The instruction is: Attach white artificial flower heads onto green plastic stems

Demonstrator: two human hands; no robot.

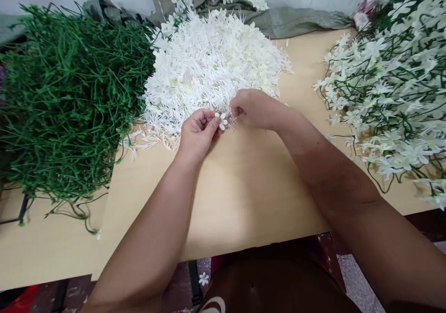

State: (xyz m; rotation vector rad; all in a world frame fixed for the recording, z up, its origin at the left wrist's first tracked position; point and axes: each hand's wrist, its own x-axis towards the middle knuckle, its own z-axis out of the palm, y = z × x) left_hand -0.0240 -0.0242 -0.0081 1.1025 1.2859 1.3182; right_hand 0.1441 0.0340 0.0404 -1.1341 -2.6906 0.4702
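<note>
My left hand (199,131) pinches a small white artificial flower (223,121) between thumb and fingertips, its petals facing up. Close to its right, my right hand (252,108) is closed, fingers curled down at the front edge of the white heap; whatever is in them is hidden. Behind both hands rises a large pile of loose white flower pieces (212,57), with thin white strands mixed among petals. A few strands (149,139) are scattered on the wooden tabletop (237,187) left of my left hand.
A tall heap of green plastic stems (69,99) covers the left side. On the right lie white flowers on green stems (390,90). A grey-green cloth sack (303,20) runs along the wall. One white flower (204,278) is below the table's front edge.
</note>
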